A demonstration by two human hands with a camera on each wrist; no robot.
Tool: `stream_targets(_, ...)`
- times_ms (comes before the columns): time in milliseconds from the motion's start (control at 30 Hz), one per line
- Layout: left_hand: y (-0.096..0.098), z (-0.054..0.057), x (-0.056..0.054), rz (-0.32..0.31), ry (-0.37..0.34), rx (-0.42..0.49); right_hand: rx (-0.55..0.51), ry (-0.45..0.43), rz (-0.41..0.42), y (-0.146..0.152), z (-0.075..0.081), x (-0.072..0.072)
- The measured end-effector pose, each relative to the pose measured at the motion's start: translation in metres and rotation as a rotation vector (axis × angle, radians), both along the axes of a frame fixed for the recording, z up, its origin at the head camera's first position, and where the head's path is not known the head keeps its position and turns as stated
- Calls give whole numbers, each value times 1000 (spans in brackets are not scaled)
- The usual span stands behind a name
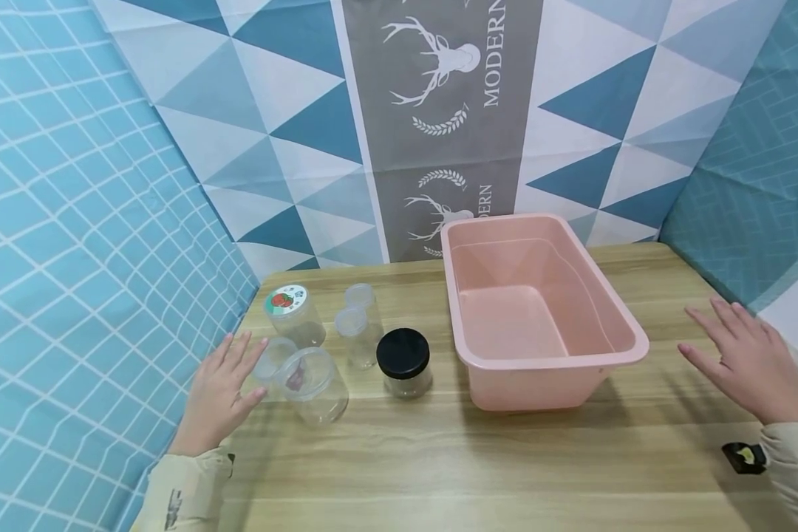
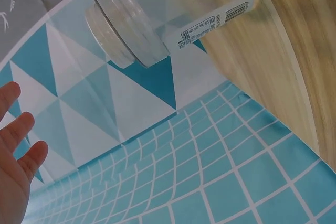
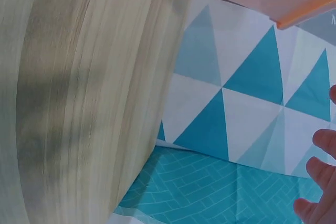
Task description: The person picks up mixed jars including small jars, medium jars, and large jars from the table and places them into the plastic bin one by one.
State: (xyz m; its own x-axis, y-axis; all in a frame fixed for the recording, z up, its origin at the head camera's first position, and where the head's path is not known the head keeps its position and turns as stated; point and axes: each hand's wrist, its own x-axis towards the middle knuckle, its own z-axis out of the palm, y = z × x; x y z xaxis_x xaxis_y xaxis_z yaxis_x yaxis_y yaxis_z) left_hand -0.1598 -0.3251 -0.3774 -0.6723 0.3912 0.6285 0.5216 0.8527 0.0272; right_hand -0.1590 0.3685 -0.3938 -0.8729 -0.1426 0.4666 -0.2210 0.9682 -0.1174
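Observation:
My left hand (image 1: 218,391) hangs over the table's left side with fingers spread, nearest to a group of clear plastic jars. Closest to it is a wide clear jar (image 1: 326,399), with another clear lid (image 1: 275,357) showing behind. A jar with a strawberry-printed lid (image 1: 295,314) stands farther back. Two slim clear jars (image 1: 362,343) stand side by side, and a jar with a black lid (image 1: 404,358) is right of them. Over the right side, my right hand (image 1: 748,358) is spread and holds nothing, to the right of a pink plastic basin (image 1: 472,383).
The wooden table (image 1: 399,473) meets a patterned cloth backdrop (image 1: 292,133) at the back. Blue checked cloth (image 1: 73,258) walls the left side, teal cloth (image 1: 758,177) the right. A small black item (image 1: 738,458) shows by the right sleeve.

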Motion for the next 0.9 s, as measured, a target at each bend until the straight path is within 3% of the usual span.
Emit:
stream_targets(267, 1, -9, 3, -27, 68, 23, -132, 32, 38, 5, 1, -3)
stream_targets(533, 0, -20, 8, -29, 25, 114, -289, 11, 139, 5, -2, -3)
stream_targets(700, 0, -18, 6, -30, 15, 113, -397, 20, 235, 1, -7, 0)
stream_targets(900, -1, -15, 7, -7, -11, 107, -503, -36, 260, -5, -7, 0)
